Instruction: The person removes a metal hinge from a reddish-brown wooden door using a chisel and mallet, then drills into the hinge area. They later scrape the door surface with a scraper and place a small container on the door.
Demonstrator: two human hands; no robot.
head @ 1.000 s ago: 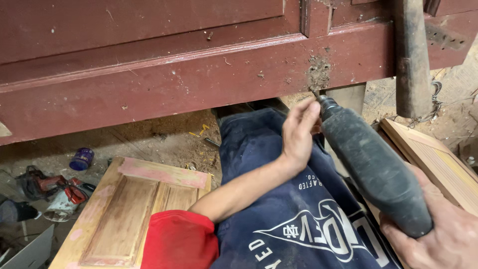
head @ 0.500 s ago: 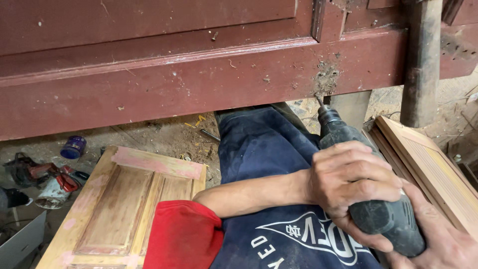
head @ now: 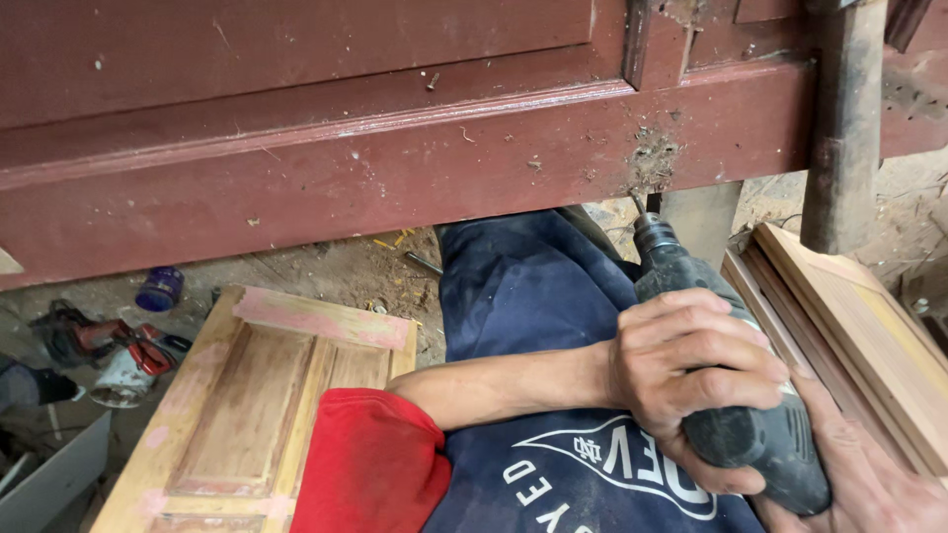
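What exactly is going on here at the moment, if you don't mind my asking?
A person grips a dark power drill with both hands: the left hand wraps over its body, the right hand supports the rear. Its bit points up at a chewed-up spot on the lower edge of a dark red wooden door. A light wooden panel lies on the floor nearby.

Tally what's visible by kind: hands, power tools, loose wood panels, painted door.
Hands: 2, left hand and right hand, both on the drill
Power tools: 2, black drill, red tool
Loose wood panels: 2
Red-brown door: 1
Total: 7
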